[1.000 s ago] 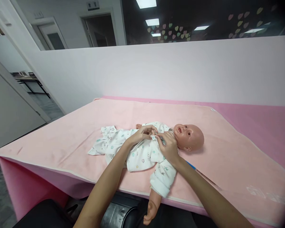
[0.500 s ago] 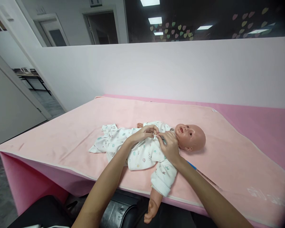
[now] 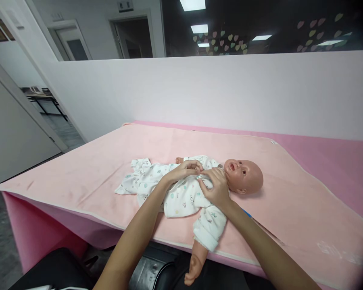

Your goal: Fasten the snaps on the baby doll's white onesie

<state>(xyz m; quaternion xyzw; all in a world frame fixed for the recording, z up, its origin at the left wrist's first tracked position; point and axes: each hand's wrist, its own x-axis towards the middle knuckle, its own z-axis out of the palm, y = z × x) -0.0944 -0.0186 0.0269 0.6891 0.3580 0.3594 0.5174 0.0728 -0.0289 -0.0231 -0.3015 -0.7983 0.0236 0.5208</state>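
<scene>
Between the earlier frames and this one, both hands shift only slightly along the chest of the baby doll: the small white fastening seen between the fingertips before is now largely covered, and the view has drifted a little so that the doll sits marginally higher and to the right. Left hand: fingers curled, tips pinching the upper front edge of the printed romper at the chest; what lies between the tips cannot be resolved. Right hand: fingers bent and pressed on the romper just below the doll's chin, thumb towards the left hand; it appears to grip the opposite edge of the cloth, though the hold itself is hidden. The two hands meet, nearly touching, over the doll's upper chest. Doll: supine on the pale pink blanket, long axis running left to right across the view, head to the right, empty romper legs trailing left; one bare arm hangs over the near edge of the pink table. The fastening point lies directly under both hands, the right hand nearer the head, the left nearer the trunk. Behind: a white partition wall.
</scene>
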